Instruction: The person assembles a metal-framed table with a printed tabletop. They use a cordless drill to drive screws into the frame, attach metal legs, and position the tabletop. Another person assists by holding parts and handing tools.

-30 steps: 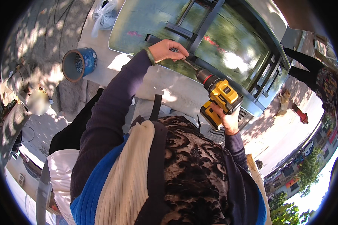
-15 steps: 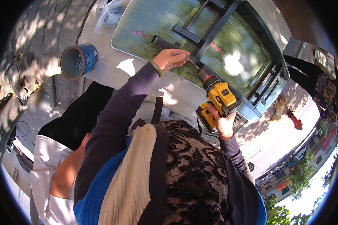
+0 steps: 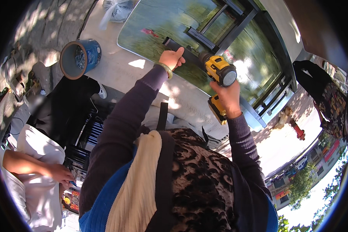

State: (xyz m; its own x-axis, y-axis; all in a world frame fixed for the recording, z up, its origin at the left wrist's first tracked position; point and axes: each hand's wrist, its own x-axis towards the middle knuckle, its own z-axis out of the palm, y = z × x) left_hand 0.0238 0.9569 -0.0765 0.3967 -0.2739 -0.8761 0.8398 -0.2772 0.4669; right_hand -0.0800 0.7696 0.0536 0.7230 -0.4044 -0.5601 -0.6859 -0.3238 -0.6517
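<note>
My right hand [image 3: 229, 95] is wrapped round the grip of a yellow and black cordless drill [image 3: 219, 69]. The drill's chuck end points down at a dark metal frame [image 3: 224, 36], where two of its bars meet; the bit tip is hidden. My left hand [image 3: 172, 58], with a bracelet at the wrist, is beside a short dark bar [image 3: 187, 49] of that frame. Its fingers are curled and the thumb sticks up; whatever they may hold is hidden. Beneath the frame lies a glossy green panel [image 3: 143, 40] with a painted-looking pattern.
A blue pot [image 3: 93, 56] with small metal pieces inside stands at left on the pale cloth-covered surface [image 3: 116, 65]. Behind it sits a knotted clear plastic bag [image 3: 119, 11]. A person in white [image 3: 38, 170] is at my left; another person [image 3: 332, 100] stands at far right.
My left hand has come away from the drill bit to beside the short bar. The drill has moved up against the frame and tipped more upright. The person in white has shifted left.
</note>
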